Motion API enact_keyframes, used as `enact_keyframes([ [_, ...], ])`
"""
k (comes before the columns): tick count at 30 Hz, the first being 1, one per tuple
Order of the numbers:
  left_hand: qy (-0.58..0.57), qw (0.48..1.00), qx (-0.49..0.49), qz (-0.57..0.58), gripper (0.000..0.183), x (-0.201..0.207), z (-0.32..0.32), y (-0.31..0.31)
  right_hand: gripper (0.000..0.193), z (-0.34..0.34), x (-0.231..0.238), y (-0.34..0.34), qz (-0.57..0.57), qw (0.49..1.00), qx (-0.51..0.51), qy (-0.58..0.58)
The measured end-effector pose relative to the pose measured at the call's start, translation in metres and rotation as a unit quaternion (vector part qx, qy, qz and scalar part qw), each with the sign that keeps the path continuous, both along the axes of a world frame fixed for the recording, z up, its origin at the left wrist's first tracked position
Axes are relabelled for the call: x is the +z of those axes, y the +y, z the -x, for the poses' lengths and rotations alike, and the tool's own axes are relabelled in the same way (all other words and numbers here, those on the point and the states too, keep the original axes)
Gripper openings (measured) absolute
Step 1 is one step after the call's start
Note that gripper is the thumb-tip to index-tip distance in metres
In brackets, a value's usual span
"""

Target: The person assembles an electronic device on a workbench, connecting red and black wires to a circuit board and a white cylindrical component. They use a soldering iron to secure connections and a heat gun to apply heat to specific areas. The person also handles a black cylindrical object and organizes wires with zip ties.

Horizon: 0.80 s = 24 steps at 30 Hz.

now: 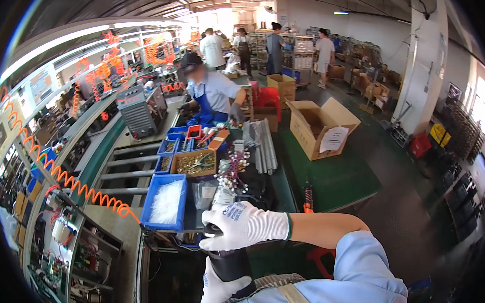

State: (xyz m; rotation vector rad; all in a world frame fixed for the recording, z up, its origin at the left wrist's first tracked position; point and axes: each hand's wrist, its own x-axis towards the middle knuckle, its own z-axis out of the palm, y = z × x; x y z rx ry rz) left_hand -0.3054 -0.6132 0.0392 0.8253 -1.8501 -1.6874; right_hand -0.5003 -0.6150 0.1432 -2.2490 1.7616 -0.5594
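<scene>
Both my hands wear white knit gloves and are close in front of my body. In them is a black cylindrical container (230, 266), shaped like a bottle, tilted. My left hand (212, 289) wraps round its lower part, with the thumb across the front. From above, my right hand (243, 226) closes over its dark top end, hiding most of it. Just beyond my right hand lie clear plastic bags (203, 194) and a bundle of wires with white connectors (232, 171). A blue bin (183, 200) of small white pieces stands to the left of that hand.
Past the bin are a carton (201, 174) of brass-coloured parts and grey tubes (263, 147). An orange-and-black tool (308, 199) and an open cardboard box (308, 141) are on the right-hand green table. Left are an orange coiled hose (74, 183) and an open electronics chassis (95, 234). A co-worker (215, 91) stands across.
</scene>
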Motion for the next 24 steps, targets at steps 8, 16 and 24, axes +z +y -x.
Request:
enact_keyframes([
  [8, 0.037, 0.983, -0.179, 0.014, 0.106, -0.019, -0.001, -0.013, 0.053, 0.003, -0.003, 0.029, 0.117, 0.987, 0.071, -0.089],
  [16, 0.075, 0.976, -0.196, 0.052, 0.108, -0.028, 0.001, -0.027, 0.045, 0.023, -0.008, 0.022, 0.137, 0.941, 0.243, -0.190],
  [24, -0.105, 0.986, 0.089, 0.097, 0.098, -0.006, 0.020, -0.014, 0.050, 0.017, -0.023, -0.006, -0.024, 0.996, -0.037, 0.080],
])
